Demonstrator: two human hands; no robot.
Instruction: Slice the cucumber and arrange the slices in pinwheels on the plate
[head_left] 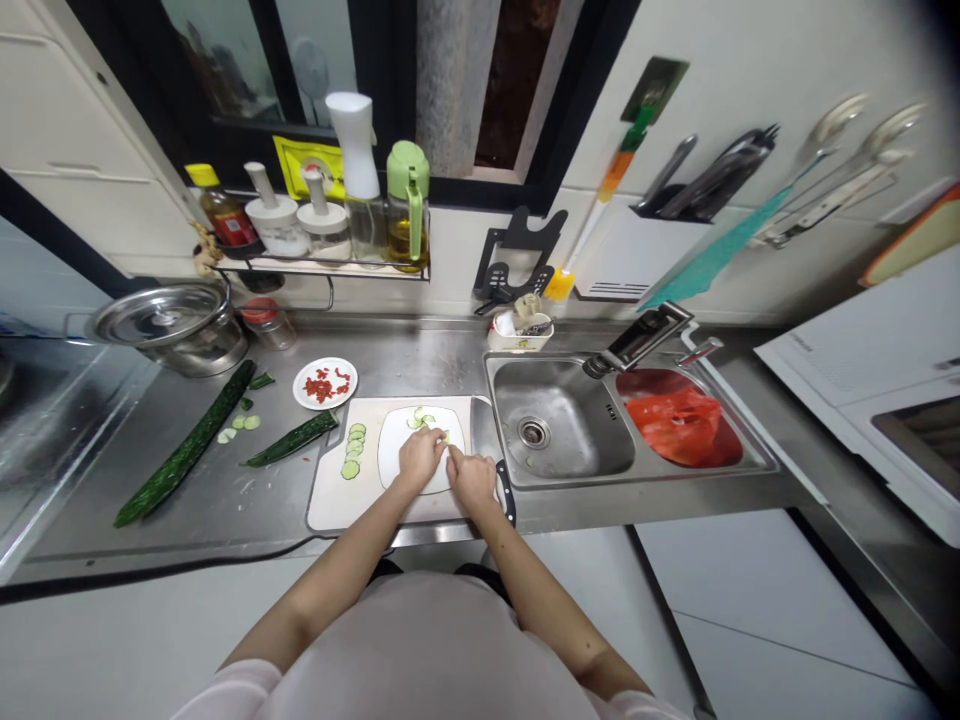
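Observation:
My left hand [421, 456] and my right hand [472, 478] meet over a white square plate [388, 470]. Their fingers are pinched around a small pale-green cucumber slice [448, 437], mostly hidden by the fingertips. Several cucumber slices [420, 416] lie at the plate's far side. Beneath the plate is a light cutting board [330, 505], where a row of overlapping cucumber slices [354, 452] lies on the left. By the board's right edge rests a knife [507, 492] with a black dotted handle, close to my right hand, which partly covers it.
Left of the board lie a cut cucumber piece [292, 440], a long whole cucumber [187, 445] and small scraps [238, 426]. Behind them stand a plate of chopped red pieces [300, 372] and a lidded steel pot [176, 335]. A sink [570, 470] holding a red bag [679, 425] is right.

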